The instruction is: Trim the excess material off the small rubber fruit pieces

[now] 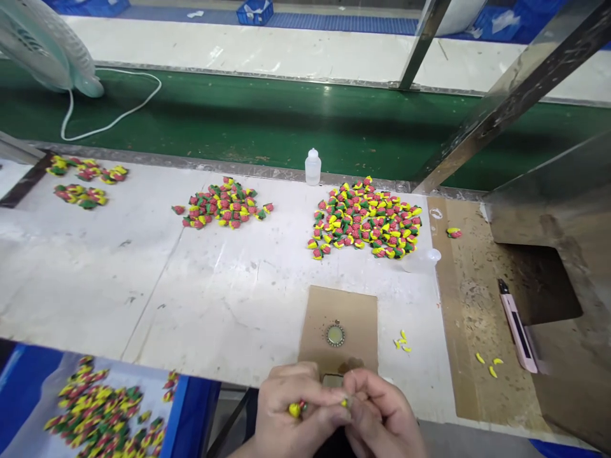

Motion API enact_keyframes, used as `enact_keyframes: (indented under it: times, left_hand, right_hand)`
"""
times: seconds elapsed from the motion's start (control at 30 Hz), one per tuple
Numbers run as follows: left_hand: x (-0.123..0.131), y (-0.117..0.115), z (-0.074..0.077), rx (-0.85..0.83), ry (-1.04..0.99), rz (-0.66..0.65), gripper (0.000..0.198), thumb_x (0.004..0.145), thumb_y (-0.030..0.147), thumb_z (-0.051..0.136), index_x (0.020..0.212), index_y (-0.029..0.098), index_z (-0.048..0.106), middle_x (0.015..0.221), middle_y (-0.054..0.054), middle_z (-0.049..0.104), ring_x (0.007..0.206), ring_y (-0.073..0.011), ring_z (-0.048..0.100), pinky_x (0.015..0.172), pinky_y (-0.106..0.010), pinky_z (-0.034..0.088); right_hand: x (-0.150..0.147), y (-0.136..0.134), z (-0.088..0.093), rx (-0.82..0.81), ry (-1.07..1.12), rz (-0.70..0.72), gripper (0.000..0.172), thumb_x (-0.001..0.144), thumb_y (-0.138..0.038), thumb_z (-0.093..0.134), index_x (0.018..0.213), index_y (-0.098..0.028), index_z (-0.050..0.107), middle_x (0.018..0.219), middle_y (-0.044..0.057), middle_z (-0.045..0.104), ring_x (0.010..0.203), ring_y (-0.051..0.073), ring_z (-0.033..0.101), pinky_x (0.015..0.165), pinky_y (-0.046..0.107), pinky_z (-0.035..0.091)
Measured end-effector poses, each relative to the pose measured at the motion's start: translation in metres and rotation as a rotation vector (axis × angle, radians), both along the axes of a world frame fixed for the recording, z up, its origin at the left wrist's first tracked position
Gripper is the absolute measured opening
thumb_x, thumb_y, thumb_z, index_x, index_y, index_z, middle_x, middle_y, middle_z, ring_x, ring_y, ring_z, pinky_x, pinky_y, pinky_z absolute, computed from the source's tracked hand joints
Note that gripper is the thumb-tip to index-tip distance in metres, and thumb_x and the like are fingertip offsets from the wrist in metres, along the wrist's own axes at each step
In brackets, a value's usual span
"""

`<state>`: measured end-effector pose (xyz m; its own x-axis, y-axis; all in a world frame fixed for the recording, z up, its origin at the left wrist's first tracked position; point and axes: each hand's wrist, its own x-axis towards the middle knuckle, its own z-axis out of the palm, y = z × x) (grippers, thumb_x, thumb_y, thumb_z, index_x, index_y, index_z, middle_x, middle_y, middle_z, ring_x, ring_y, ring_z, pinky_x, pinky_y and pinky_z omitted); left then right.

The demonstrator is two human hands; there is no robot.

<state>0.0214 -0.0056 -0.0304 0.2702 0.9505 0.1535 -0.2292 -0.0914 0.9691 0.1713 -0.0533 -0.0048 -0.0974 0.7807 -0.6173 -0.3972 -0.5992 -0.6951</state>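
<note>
My left hand [291, 413] is curled closed at the near edge of the table, with a small yellow-and-red fruit-shaped piece [294, 409] showing between its fingers. Its thumb and forefinger meet the fingertips of my right hand [384, 413], which is pinched closed. A tiny yellow bit [344, 402] shows where the fingertips come together; which hand grips it is hard to tell. Just beyond the hands, a crimped bottle cap [335, 335] lies on a cardboard sheet [317, 312]. Several tiny yellow banana-shaped pieces [403, 334] lie to the right.
Piles of red, yellow and green pieces lie at back right [367, 219], centre [224, 205] and far left [86, 196]. A blue bin [188, 413] holds more. A plastic bottle [313, 168] stands behind; a pink utility knife [519, 334] lies right, near a metal post [477, 121].
</note>
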Motion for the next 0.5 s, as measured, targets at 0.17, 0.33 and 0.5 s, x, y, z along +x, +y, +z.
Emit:
enact_keyframes:
  times: [0.17,0.33,0.5]
  left_hand:
    - [-0.034,0.012,0.008,-0.064,0.48,0.049,0.016,0.108,0.03,0.052,0.116,0.027,0.066,0.076,0.003,0.065,0.056,-0.0137,0.058,0.054,-0.023,0.049]
    - [-0.071,0.033,0.008,-0.018,0.747,0.027,0.008,0.1,0.02,0.059,0.096,0.024,0.065,0.09,-0.005,0.081,0.081,-0.0208,0.081,0.069,-0.027,0.062]
    - [-0.086,0.04,0.001,0.166,0.736,0.156,0.018,0.093,0.013,0.067,0.083,0.024,0.079,0.101,-0.008,0.084,0.091,-0.0228,0.084,0.075,-0.027,0.066]
  right_hand:
    - [0.034,0.031,-0.006,0.62,-0.777,0.176,0.033,0.11,-0.044,0.056,0.091,-0.02,0.068,0.065,-0.004,0.053,0.054,0.012,0.05,0.051,0.024,0.039]
    - [0.056,0.061,-0.006,1.172,-1.472,0.617,0.021,0.114,-0.017,0.041,0.107,-0.018,0.061,0.076,0.0,0.066,0.057,0.016,0.065,0.051,0.028,0.046]
    - [0.05,0.072,0.0,1.241,-1.559,0.817,0.033,0.112,-0.008,0.029,0.104,-0.017,0.06,0.073,0.001,0.063,0.058,0.02,0.065,0.046,0.032,0.041]
